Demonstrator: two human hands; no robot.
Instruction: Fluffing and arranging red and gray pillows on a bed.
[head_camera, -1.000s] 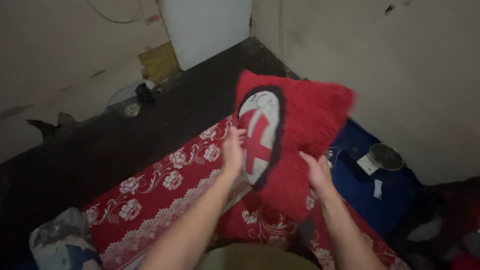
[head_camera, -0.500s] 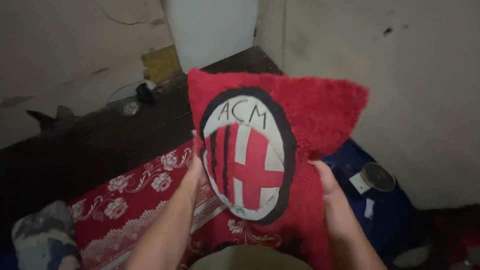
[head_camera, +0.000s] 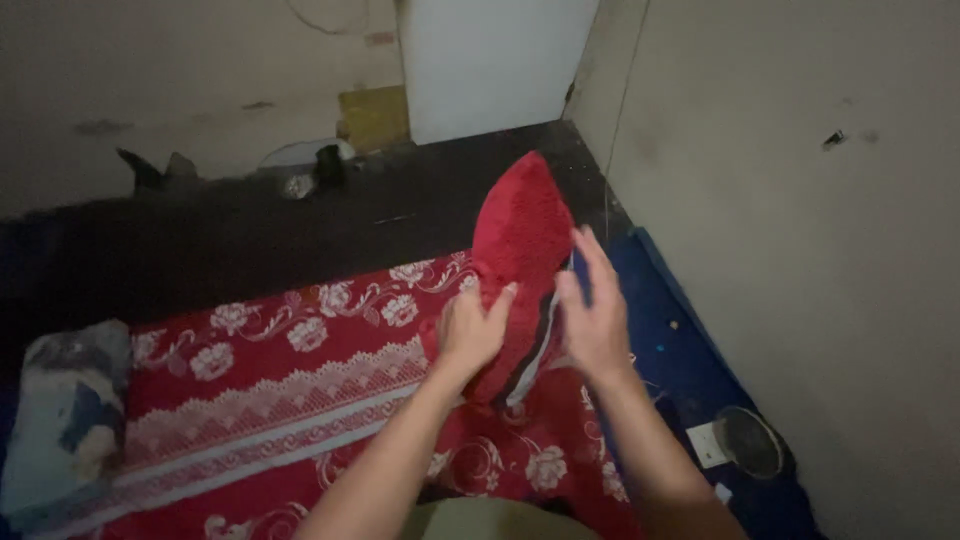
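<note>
Left hand (head_camera: 472, 330) fingers (head_camera: 497, 303) and right hand (head_camera: 597, 322) fingers (head_camera: 598, 262) press flat on opposite faces of a red pillow (head_camera: 522, 240), held edge-on between them above the red floral mattress (head_camera: 280, 400). Palm pressure alone may let it slip downward.

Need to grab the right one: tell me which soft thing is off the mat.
The red fuzzy pillow, held up edge-on between both hands; the blue-white bundle lies at the mat's left edge.
</note>
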